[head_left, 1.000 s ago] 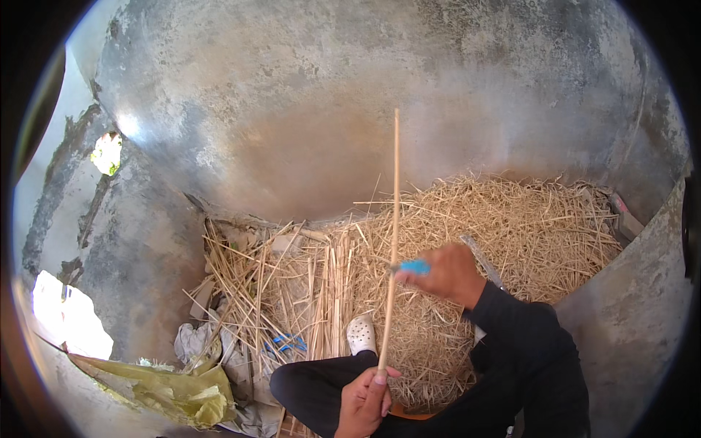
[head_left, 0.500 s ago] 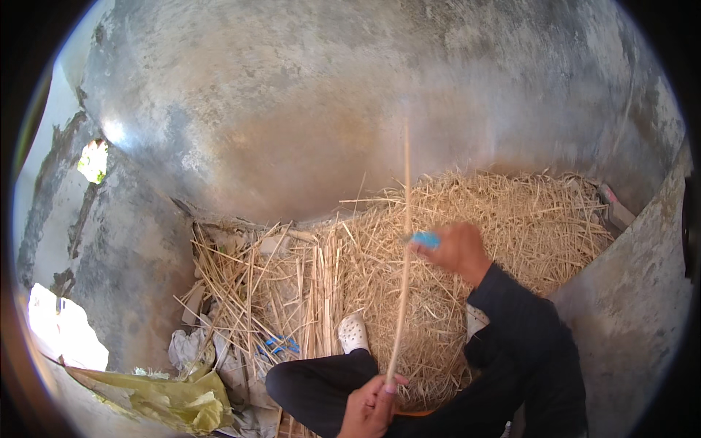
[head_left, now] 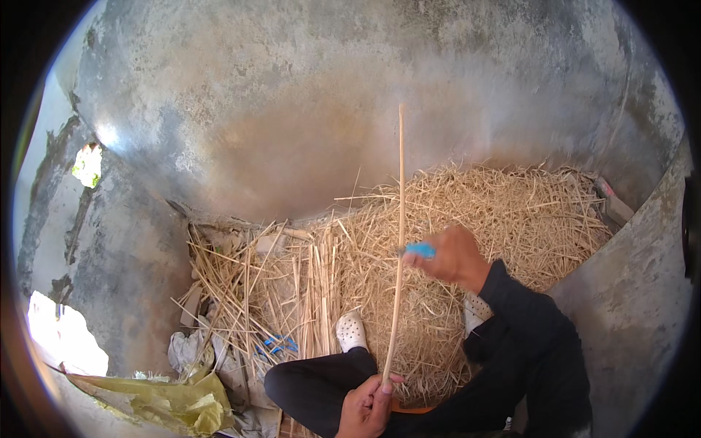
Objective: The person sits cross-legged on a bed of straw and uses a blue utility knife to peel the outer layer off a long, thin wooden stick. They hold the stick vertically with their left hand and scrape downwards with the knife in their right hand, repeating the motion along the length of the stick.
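1. Pinching the near end of a long, thin, pale straw-coloured stalk [head_left: 398, 241], the fingers of the left hand [head_left: 365, 407] are curled tight around it at the near edge of the scene; the stalk rises almost straight away from the person, its far tip standing against the grey wall [head_left: 292, 124].
2. Clenched around a small bright blue tool [head_left: 420, 250], the right hand [head_left: 456, 257] sits partway up the stalk on its right side; the blue tool touches the stalk; whether it has a blade I cannot tell.
3. Black sleeve [head_left: 526, 328] runs from the right hand toward the near right; black-trousered legs [head_left: 321, 383] lie folded at the near edge, ending in white perforated clogs [head_left: 351, 331].
4. Beyond the feet spreads a heap of loose dry golden straw [head_left: 511, 219], with longer stalks laid in a rough bundle [head_left: 277, 292] to the left.
5. Near left lies a crumpled yellow-green plastic sheet [head_left: 168, 405]; a scrap of blue cord [head_left: 280, 344] shows among the stalks.
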Demonstrator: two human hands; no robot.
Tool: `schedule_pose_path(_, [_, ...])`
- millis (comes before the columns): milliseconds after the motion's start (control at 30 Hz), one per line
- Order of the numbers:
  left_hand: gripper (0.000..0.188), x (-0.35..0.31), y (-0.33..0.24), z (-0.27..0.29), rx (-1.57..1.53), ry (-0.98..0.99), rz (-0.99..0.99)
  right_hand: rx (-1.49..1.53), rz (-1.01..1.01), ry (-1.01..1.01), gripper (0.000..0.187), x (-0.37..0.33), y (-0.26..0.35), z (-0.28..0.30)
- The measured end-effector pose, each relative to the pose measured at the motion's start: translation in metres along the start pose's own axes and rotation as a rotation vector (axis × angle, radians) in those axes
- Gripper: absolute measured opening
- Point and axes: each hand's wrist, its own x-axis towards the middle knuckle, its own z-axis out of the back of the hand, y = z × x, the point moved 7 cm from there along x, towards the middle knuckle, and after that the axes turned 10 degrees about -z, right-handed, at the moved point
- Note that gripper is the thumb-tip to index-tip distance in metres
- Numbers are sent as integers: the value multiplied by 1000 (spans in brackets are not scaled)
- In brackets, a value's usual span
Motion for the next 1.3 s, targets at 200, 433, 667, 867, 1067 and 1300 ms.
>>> schedule_pose_path(200, [32, -21, 9, 0, -46, 162, 163, -4, -63, -167, 79, 28, -31, 23])
schedule_pose_path(433, [35, -33, 8, 3, -54, 132, 109, -157, -45, -213, 81, 58, -60, 27])
schedule_pose_path(667, [33, -40, 11, -7, -135, 135, 73, -105, -521, -375, 81, 114, -163, 75])
schedule_pose_path(867, [33, -30, 28, -3, -354, -6, 265, 482, -381, -466, 72, 80, -155, 39])
schedule_pose_path(1067, [29, -4, 32, -6, -402, 137, 320, 1042, -373, 215, 46, 1, -21, -4])
schedule_pose_path(1300, [34, 27, 50, -27, -486, 227, 309, 1219, -527, 371, 34, -15, -11, -23])
